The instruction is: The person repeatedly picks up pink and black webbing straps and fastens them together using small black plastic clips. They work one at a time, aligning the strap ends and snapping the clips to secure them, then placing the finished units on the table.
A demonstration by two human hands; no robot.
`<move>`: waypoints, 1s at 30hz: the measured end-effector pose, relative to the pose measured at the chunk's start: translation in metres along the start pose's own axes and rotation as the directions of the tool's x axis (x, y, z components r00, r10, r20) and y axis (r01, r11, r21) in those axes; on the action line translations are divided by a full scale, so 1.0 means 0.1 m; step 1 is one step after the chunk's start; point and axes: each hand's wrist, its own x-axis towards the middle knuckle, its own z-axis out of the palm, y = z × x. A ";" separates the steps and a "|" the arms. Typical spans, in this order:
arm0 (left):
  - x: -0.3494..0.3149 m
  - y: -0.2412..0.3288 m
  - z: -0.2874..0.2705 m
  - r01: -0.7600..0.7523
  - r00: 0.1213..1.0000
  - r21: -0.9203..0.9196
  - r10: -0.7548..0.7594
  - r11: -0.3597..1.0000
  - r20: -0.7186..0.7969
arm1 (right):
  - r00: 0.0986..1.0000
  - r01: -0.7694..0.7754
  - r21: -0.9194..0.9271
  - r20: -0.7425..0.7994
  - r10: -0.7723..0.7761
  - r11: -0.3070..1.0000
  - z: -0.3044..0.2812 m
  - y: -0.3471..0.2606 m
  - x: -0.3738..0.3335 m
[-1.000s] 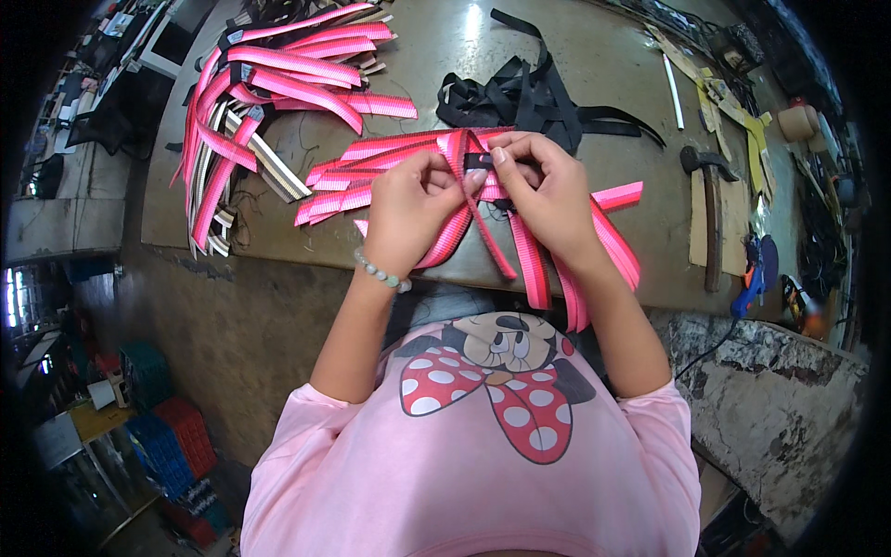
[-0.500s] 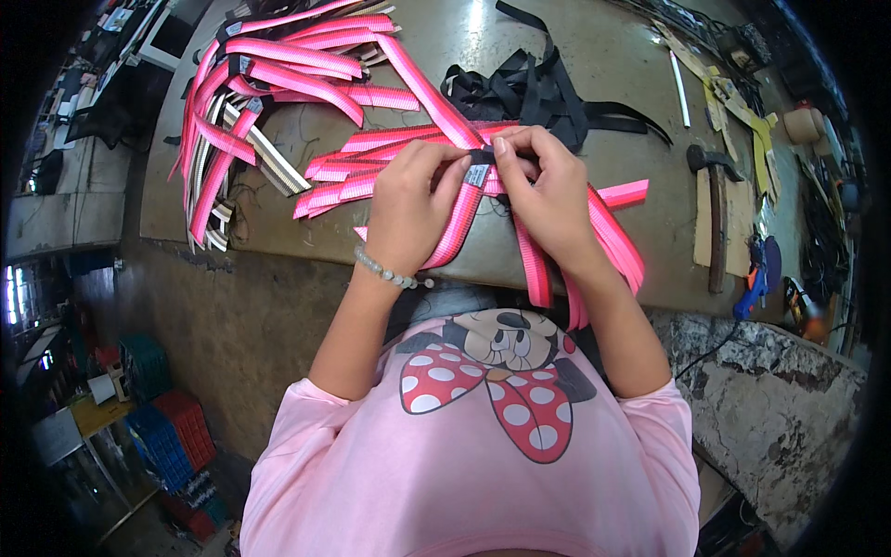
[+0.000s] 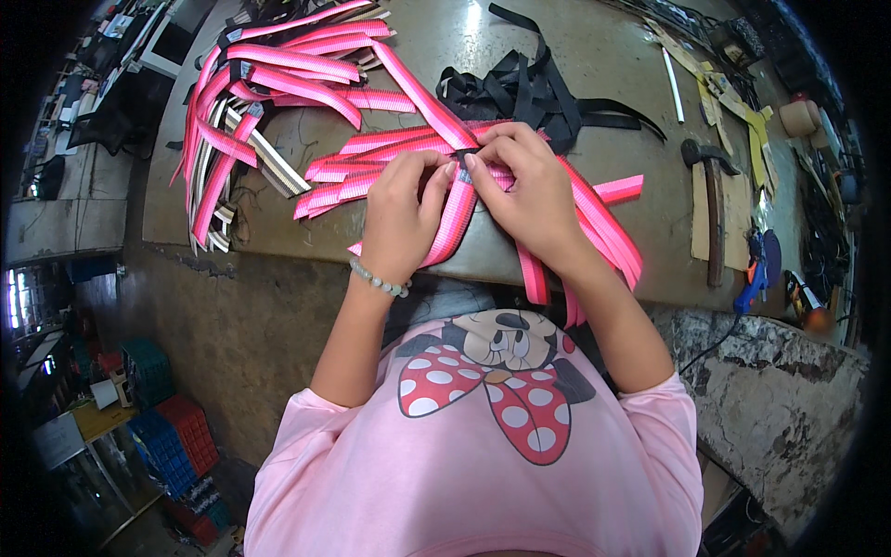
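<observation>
At the table's near edge, my left hand and my right hand meet with thumbs and fingers pinched. Between them is a pink webbing strap with red edging, gripped where a short black band and a small pale label cross it. The fingertips partly hide the black band. One end of the strap runs up and away to the left; the other curls down toward the table edge. More pink straps fan out under and beside my hands, some hanging over the edge at right.
A pile of black webbing lies just beyond my hands. Finished-looking pink and beige straps heap at the far left. On the right are a hammer, cardboard, a white stick and a blue-handled tool with a cord.
Both hands have shifted slightly left with the pinched part of the strap. My right hand's fingers now close further over the black band, covering more of it.
</observation>
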 end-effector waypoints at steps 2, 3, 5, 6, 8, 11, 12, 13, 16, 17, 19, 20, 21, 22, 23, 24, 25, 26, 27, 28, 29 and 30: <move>-0.01 0.01 -0.02 0.059 0.998 -0.085 -0.057 0.995 0.022 | 0.999 0.036 -0.033 -0.011 -0.036 0.999 0.00 -0.01 0.01; -0.02 0.01 -0.07 0.062 0.998 -0.032 -0.062 0.998 0.002 | 1.000 -0.008 0.052 -0.011 0.009 0.999 0.00 -0.01 0.01; -0.07 0.01 -0.24 -0.003 0.999 0.061 0.005 0.998 -0.033 | 0.992 -0.123 0.220 0.017 0.122 0.968 -0.02 0.00 0.02; -0.09 0.00 -0.40 0.023 1.000 0.180 -0.019 0.983 -0.022 | 0.980 -0.197 0.301 0.020 0.200 0.933 -0.03 0.00 0.03; -0.17 0.01 -0.80 0.189 0.982 0.394 -0.162 0.899 -0.100 | 0.915 -0.387 0.447 0.079 0.396 0.806 -0.06 0.01 0.02; -0.15 0.01 -1.31 0.280 0.947 0.748 -0.301 0.602 -0.112 | 0.916 -0.361 0.531 0.047 0.398 0.767 -0.04 0.04 0.04; -0.13 0.03 -1.36 0.319 0.912 0.833 -0.385 0.451 -0.141 | 0.912 -0.359 0.554 0.038 0.408 0.751 -0.02 0.05 0.05; -0.09 0.04 -1.34 0.171 0.981 0.765 -0.183 0.620 -0.070 | 0.906 -0.366 0.596 0.051 0.420 0.715 -0.02 0.07 0.05; 0.18 0.03 -0.92 -0.179 0.984 0.372 0.171 0.911 0.055 | 0.897 -0.361 0.659 0.051 0.439 0.660 -0.02 0.09 0.05; 0.29 -0.01 -0.69 -0.260 0.963 0.226 0.234 0.939 0.137 | 0.895 -0.353 0.691 0.052 0.444 0.631 -0.04 0.10 0.05; 0.48 -0.09 -0.31 -0.380 0.894 0.169 0.315 0.909 0.318 | 0.900 -0.324 0.767 0.069 0.430 0.554 -0.11 0.11 0.02; 0.54 -0.14 -0.23 -0.533 0.823 0.236 0.432 0.813 0.368 | 0.870 -0.356 0.756 0.052 0.491 0.550 -0.15 0.11 0.01; 0.62 -0.20 -0.19 -0.497 0.813 0.142 0.403 0.856 0.419 | 0.857 -0.357 0.759 0.035 0.513 0.544 -0.20 0.11 0.00; 0.68 -0.24 -0.20 -0.466 0.789 0.051 0.388 0.883 0.477 | 0.854 -0.346 0.776 0.028 0.520 0.527 -0.24 0.12 -0.01; 0.74 -0.27 -0.21 -0.480 0.775 0.046 0.398 0.876 0.491 | 0.846 -0.324 0.798 0.004 0.533 0.508 -0.28 0.13 -0.01; 0.79 -0.29 -0.24 -0.475 0.766 0.048 0.386 0.879 0.515 | 0.817 -0.316 0.821 -0.019 0.576 0.476 -0.31 0.14 -0.01; 0.85 -0.30 -0.27 -0.537 0.745 0.009 0.469 0.843 0.474 | 0.827 -0.272 0.844 -0.041 0.561 0.462 -0.33 0.17 0.00; 0.90 -0.31 -0.32 -0.545 0.739 0.049 0.452 0.837 0.500 | 0.790 -0.262 0.861 -0.068 0.609 0.436 -0.34 0.19 0.01; 0.96 -0.31 -0.35 -0.566 0.721 0.068 0.454 0.822 0.523 | 0.777 -0.260 0.860 -0.084 0.624 0.439 -0.34 0.22 0.01; 1.01 -0.30 -0.37 -0.618 0.688 0.049 0.510 0.785 0.516 | 0.776 -0.261 0.865 -0.076 0.626 0.429 -0.35 0.25 0.01; 1.05 -0.28 -0.39 -0.598 0.678 0.000 0.505 0.802 0.534 | 0.775 -0.261 0.870 -0.070 0.629 0.419 -0.35 0.27 0.00; 1.07 -0.24 -0.41 -0.515 0.716 0.032 0.409 0.857 0.565 | 0.758 -0.267 0.881 -0.058 0.649 0.391 -0.36 0.29 0.00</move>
